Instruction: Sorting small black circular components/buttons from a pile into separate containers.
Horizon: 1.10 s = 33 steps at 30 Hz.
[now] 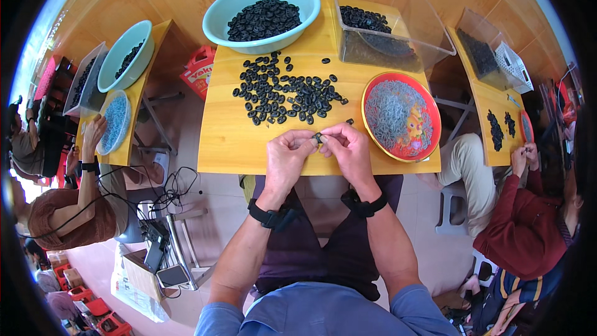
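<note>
Between my hands, just above the near part of the yellow table (225,143), is a small black oval part (318,138). My left hand (288,154) pinches it between thumb and fingers. The closed fingers of my right hand (349,152) meet its other side; whether they also hold a tiny piece is too small to tell. Beyond my hands lies a loose spread of black oval parts (273,90), several with two holes showing. To the right of my right hand stands a red round tray (434,126) holding a heap of thin grey pieces (388,109).
A light-blue basin (214,22) of black parts stands at the far left, and a clear plastic bin (429,37) at the far right. Co-workers sit at side tables (149,56) on both sides. Cables (177,190) tangle at lower left, near a metal-legged stand.
</note>
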Motion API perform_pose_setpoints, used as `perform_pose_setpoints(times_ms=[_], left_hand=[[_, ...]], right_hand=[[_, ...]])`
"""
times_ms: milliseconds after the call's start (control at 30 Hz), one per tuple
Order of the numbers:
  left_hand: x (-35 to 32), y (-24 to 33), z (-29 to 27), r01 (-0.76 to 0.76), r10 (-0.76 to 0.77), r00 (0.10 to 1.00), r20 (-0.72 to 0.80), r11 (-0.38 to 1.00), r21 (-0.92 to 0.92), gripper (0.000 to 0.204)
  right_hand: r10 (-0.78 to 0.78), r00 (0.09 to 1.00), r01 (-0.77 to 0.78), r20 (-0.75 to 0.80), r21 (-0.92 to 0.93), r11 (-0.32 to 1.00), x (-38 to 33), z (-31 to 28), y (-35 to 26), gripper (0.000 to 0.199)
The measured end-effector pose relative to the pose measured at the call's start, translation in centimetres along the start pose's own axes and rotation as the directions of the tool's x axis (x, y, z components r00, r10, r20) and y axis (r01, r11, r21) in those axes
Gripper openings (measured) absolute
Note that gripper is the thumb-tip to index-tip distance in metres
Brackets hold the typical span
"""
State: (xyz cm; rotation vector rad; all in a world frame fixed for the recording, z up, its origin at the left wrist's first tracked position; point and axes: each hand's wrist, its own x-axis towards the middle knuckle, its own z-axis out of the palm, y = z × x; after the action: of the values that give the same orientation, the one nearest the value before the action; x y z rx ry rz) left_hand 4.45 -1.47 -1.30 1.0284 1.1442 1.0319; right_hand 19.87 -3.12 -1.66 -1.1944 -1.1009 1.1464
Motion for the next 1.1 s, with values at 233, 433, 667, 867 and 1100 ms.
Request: perform_pose_setpoints(times_ms=[233,433,667,867,1100], left_hand=[[0.0,0.6,-0.9,-0.19,0.144,0.964,0.225,0.962,0.197,0.027],[1.0,1.8,-1.6,-0.488,0.328,0.868,0.374,0.709,0.51,0.034],[1.7,0.5,-1.8,-0.602,0.47,0.799,0.377,0.613,0.512,0.029],[0.4,1.0,-2.3,-0.612,0.47,0.791,0.392,0.62,0.491,0.022],[0.3,0.4,-2.7,-0.613,0.473,0.789,0.391,0.642,0.461,0.017]], right_hand=[[0.004,0.999,-0.004,0.033,-0.024,1.0,-0.3,-0.3,0.3,0.005],[0.053,0.997,-0.052,0.056,-0.027,0.998,0.3,-0.1,-0.7,0.01],[0.022,1.0,-0.02,0.018,-0.102,0.995,0.5,0.1,0.0,0.009],[0.071,0.997,-0.065,0.028,-0.161,0.985,-0.2,0.1,-0.2,0.01],[0.086,0.994,-0.07,0.066,-0.218,0.974,-0.2,0.2,-0.3,0.011]])
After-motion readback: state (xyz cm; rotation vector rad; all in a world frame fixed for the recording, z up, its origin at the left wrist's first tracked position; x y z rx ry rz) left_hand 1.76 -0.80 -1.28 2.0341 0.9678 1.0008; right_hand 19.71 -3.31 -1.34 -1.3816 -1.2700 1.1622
